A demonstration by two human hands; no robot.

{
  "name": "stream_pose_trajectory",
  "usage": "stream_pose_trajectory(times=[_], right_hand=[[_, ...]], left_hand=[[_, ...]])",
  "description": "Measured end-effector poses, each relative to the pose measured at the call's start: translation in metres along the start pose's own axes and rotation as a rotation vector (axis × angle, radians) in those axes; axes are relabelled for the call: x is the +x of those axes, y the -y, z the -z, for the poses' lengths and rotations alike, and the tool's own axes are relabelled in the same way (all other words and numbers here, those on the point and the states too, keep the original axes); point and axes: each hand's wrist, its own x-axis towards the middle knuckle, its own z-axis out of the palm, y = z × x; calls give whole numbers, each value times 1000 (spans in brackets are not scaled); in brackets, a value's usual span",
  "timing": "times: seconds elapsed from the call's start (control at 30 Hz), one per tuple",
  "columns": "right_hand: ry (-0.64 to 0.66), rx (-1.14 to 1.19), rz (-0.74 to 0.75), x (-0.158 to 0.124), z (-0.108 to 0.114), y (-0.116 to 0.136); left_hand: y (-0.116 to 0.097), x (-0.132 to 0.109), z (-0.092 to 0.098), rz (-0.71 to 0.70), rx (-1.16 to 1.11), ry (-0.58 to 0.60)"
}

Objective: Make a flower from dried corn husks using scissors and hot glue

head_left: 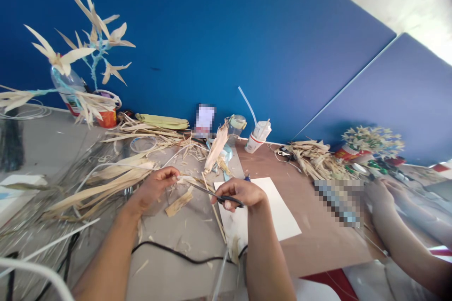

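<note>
My left hand (159, 187) pinches a small pale strip of corn husk (186, 179) between thumb and fingertips. In my right hand (243, 193) is a pair of scissors (231, 201) with black handles. Its blades point left and reach the strip; I cannot tell whether they touch it. A flat tan piece of husk (179, 201) lies on the table just below the blades. White paper (278, 211) lies partly under my right hand, and a thin stick (215, 211) slants beside it.
Dried husks (106, 183) and thin wires cover the left side. Behind stand husk flowers (95, 33), a clear jar (236, 127) and a paper cup (254, 142). A black cable (183, 257) crosses the front. At right are another person's hands (383, 197).
</note>
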Motion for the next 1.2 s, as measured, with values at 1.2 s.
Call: stream_pose_trajectory(times=[1.2], right_hand=[[54, -10, -13, -2, 0, 0]], left_hand=[[-3, -3, 4, 55, 1, 100]])
